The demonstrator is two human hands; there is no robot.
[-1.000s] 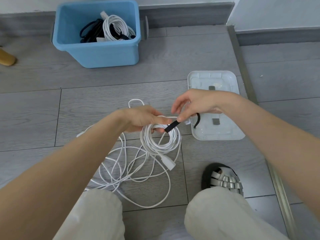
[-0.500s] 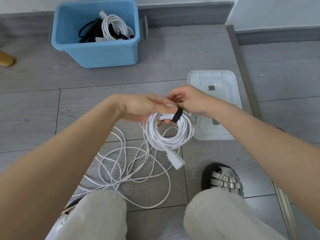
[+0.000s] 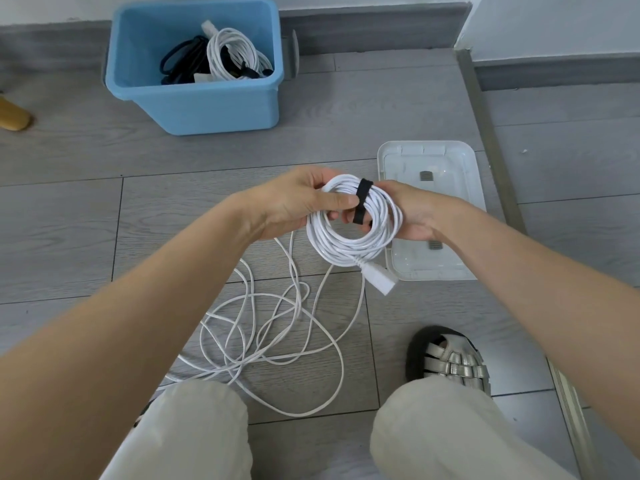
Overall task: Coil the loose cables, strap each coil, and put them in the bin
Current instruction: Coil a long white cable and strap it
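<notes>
The right hand point(image 3: 414, 216) sits largely behind the white coil point(image 3: 353, 223), its fingers mostly hidden. A wooden object point(image 3: 12, 114) is cut off at the left edge. The coils in the blue bin point(image 3: 207, 105) overlap, their count unclear. Small grey pieces in the white tray point(image 3: 471, 216) are too small to identify.

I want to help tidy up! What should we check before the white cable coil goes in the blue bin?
1. Black strap goes round the white coil: ok.
2. Strap end stuck down: cannot tell, its tail hangs loose.
3. Both hands hold the coil, left hand, right hand: ok.
4. Plug tucked in: not ok, it dangles below.
5. Room in the blue bin: ok.
6. Loose cable on the floor coiled: not ok.
</notes>
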